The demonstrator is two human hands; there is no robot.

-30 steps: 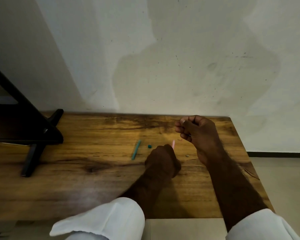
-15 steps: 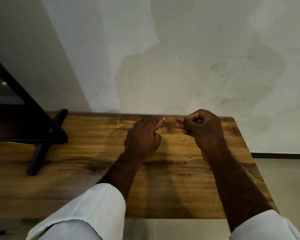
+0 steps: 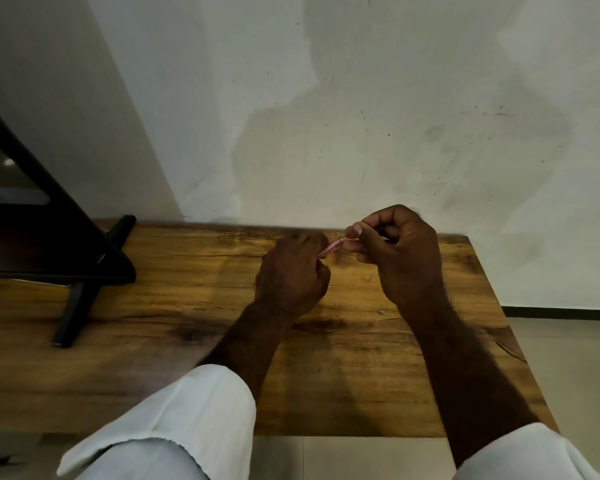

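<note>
Pinching pink stick (image 3: 331,247) in left hand (image 3: 291,278), above far edge of table (image 3: 153,323), toward its far right corner. Pinching thin piece (image 3: 342,239) at stick's tip with right hand (image 3: 402,258); too small to identify. Step judged: fitting the two together. Next calls for steady alignment and a light push.

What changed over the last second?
Left hand lifted the pink tube from table level, up and right, until its tip meets the thin piece pinched in the right hand. Right hand stayed raised, same pinch.
</note>
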